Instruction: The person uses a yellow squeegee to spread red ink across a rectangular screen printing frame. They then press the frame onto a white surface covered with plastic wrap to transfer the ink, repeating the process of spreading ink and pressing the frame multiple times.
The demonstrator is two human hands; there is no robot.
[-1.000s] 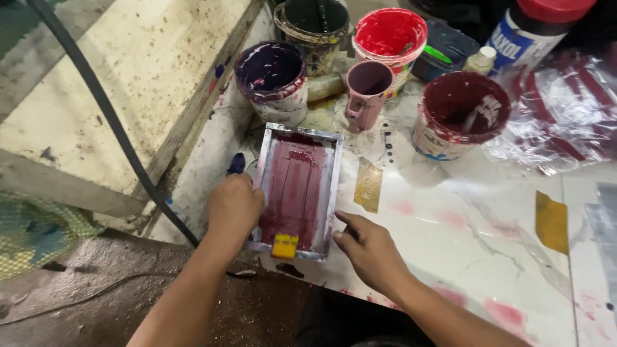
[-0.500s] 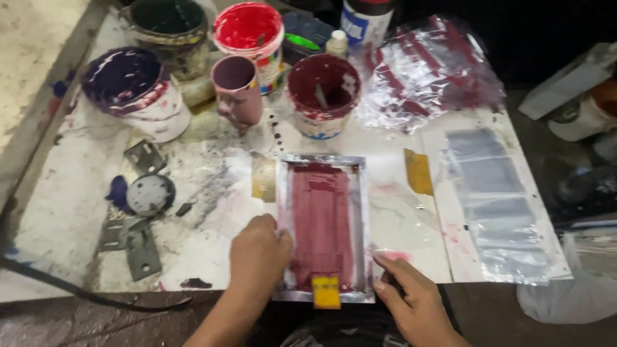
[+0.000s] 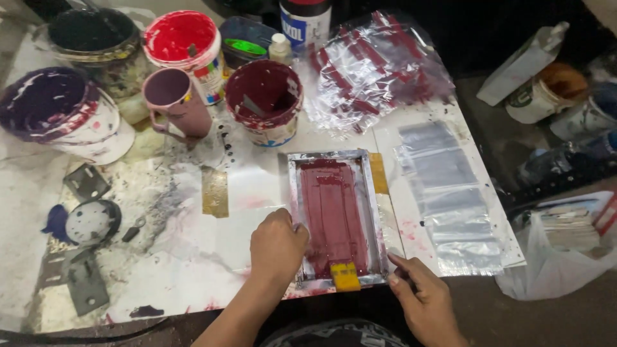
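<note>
Left hand [image 3: 277, 247] fingers curled, pressing left rail of metal-framed, maroon-inked printing screen [image 3: 334, 215]; right hand [image 3: 421, 299] fingertips together at near-right corner. Frame's long axis runs away from body.

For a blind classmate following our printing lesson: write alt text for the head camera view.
Two bare hands steady a small metal-framed printing screen coated in dark red ink on a stained white table: the left hand grips its left edge, the right hand touches its lower right corner. Paint pots stand behind it, clear plastic sheets to the right.
</note>
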